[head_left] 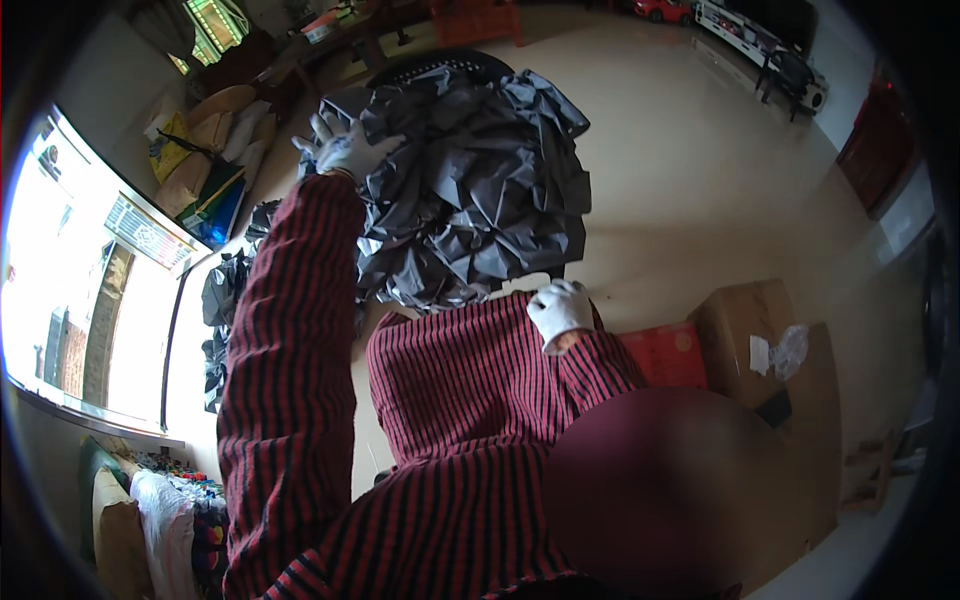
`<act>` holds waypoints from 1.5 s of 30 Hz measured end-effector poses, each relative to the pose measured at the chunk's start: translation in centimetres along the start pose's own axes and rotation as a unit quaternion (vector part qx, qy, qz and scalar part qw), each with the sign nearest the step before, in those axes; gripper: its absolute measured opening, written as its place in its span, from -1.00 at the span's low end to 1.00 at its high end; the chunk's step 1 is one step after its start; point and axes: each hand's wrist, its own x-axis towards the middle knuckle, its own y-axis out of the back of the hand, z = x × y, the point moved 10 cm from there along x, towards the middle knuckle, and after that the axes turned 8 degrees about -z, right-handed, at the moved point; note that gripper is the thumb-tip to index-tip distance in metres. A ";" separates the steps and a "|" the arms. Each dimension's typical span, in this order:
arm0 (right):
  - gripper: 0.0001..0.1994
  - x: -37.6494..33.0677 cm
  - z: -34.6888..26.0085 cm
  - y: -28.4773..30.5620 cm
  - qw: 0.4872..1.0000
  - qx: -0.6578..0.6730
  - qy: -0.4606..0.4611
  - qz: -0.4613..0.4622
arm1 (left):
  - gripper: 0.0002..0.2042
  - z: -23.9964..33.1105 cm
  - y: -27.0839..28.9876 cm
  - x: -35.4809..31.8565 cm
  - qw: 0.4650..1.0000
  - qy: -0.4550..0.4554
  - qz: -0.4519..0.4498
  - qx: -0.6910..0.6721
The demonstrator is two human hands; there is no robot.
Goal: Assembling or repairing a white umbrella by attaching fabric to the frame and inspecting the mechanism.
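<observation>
A large heap of dark grey, creased sheets (470, 180), thin like cloth or plastic film, lies in front of my knees. My left hand (345, 148), in a white glove, reaches out to the far left edge of this heap. Its fingers are spread and rest on or just over the grey material. Close to my lap, at the near edge of the heap, my right hand (560, 310) is closed, also in a white glove. Whatever its curled fingers may hold is hidden. Behind the heap shows the rim of a black perforated basket (440, 65).
Cardboard boxes (745, 320) and a red box (665, 355) stand at my right. More dark sheets (225, 290) lie on the left near the bright doorway (90, 270). Sacks and bags (205, 150) are piled at the far left; a red toy car (662, 10) sits far back.
</observation>
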 end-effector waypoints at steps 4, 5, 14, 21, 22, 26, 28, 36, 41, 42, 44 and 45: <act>-0.88 0.3 -1.5 1.1 1.000 0.003 0.022 -0.012 | 0.03 0.2 -3.0 2.5 0.999 0.034 -0.022 -0.024; -0.88 0.5 -1.2 1.0 1.000 0.017 0.010 -0.022 | 0.05 0.3 -3.8 3.1 0.998 0.040 -0.039 -0.027; -0.83 0.7 0.1 -0.1 1.000 0.022 -0.010 -0.018 | -0.08 2.6 -10.0 7.4 0.987 -0.002 -0.129 -0.097; -0.87 0.8 -0.8 0.4 0.998 0.060 0.009 -0.006 | -0.56 -4.0 -4.0 14.9 0.961 -0.179 0.190 -0.093; -0.87 0.1 0.2 1.0 0.998 0.062 -0.005 -0.002 | -0.63 -0.4 -0.6 12.2 0.900 -0.330 0.272 -0.086; -0.86 0.3 -1.2 1.9 0.998 0.030 0.042 0.031 | -0.65 -9.1 9.4 8.2 0.795 -0.409 0.427 -0.138; -0.85 1.1 -2.3 1.3 0.995 0.055 0.060 0.060 | -0.62 -16.4 13.3 9.8 0.792 -0.393 0.243 -0.399; -0.89 -2.0 -4.6 5.5 0.993 0.056 0.071 0.075 | -0.39 -3.7 17.7 -5.1 0.453 -0.356 -0.341 -0.743; -0.71 -2.8 -7.3 6.8 0.841 0.526 -0.092 0.091 | -0.65 -5.7 18.7 -5.6 0.467 -0.350 -0.187 -0.790; -0.69 -2.6 -7.2 7.3 0.766 0.621 -0.104 0.128 | -0.65 -4.2 18.0 -6.1 0.464 -0.352 -0.197 -0.789; -0.67 -1.7 -9.3 10.7 0.718 0.675 -0.140 0.093 | -0.70 -1.6 17.9 -10.6 0.383 -0.491 -0.244 -0.743; -0.66 -1.1 -11.1 11.2 0.664 0.729 -0.158 0.044 | -0.72 -7.6 17.6 -7.2 0.341 -0.419 -0.012 -0.841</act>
